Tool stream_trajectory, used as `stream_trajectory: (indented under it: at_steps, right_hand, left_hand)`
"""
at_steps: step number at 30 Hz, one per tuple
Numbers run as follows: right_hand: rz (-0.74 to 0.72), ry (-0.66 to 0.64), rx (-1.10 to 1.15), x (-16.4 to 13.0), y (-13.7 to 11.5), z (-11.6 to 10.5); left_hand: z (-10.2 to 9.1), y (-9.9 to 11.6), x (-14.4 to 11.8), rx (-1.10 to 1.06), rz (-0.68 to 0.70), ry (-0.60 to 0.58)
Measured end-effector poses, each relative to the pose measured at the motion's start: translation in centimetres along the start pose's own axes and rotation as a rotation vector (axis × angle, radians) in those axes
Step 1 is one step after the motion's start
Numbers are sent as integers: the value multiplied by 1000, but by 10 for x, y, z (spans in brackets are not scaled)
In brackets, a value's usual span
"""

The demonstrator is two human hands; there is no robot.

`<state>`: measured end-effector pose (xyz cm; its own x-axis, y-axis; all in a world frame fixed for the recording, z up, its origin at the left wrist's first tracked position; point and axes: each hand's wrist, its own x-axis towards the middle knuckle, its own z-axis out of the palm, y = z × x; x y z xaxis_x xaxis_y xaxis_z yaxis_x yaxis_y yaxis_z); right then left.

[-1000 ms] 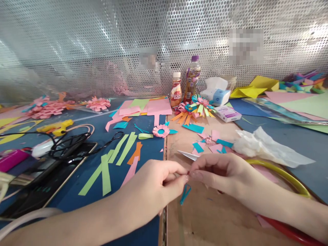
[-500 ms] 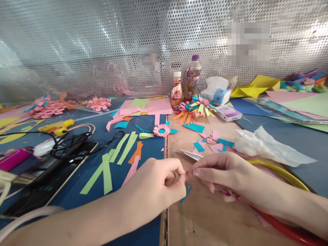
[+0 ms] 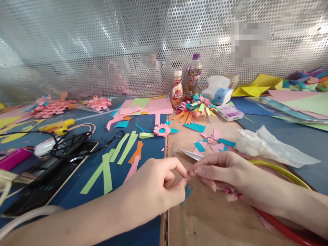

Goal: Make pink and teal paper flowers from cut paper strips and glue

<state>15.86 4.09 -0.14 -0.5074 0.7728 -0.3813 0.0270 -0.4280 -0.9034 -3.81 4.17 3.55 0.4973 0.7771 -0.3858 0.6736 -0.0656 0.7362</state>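
Observation:
My left hand (image 3: 167,182) is closed in a pinch, thumb against the fingertips. Facing it, my right hand (image 3: 225,174) also pinches, and the fingertips of both nearly meet over the brown board. Whatever lies between them is too small to make out. Just below my left fingertips shows a looped strip of blue paper (image 3: 188,193); whether it is held or lies on the board I cannot tell. Scissors lie under my right hand and forearm, with their blade (image 3: 190,154) pointing left and their yellow and red handles (image 3: 279,171) sticking out on the right.
Green paper strips (image 3: 107,174) lie left of my hands. Beyond them is a pink paper flower (image 3: 162,130). Paper scraps (image 3: 217,147) and crumpled tissue (image 3: 271,145) lie farther right. Two bottles (image 3: 176,89) stand at the back. A phone (image 3: 46,181) and cables are at left.
The fingertips of both hands have shifted slightly, and my left thumb and forefinger look a little farther apart. The things on the table stay where they were.

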Motion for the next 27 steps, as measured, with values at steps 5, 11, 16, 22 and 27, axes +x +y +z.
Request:
stream_trajectory:
  at_steps: [5,11,16,22,27]
  right_hand:
    - [-3,54,-16,0,-1,2]
    - [-207,222,-464,-4,4,2]
    - [-511,212,-926,-8,13,5]
    - [-545,173,-1057,-7,17,9]
    - [-601,122,-1194,-6,23,6]
  left_hand:
    - [0,0,2,65,-58,88]
    - [-1,-9,3,171,6,120]
    - [-3,-12,1,292,95,112]
    - [-5,-9,-2,377,145,189]
    - [-3,-9,-2,392,151,157]
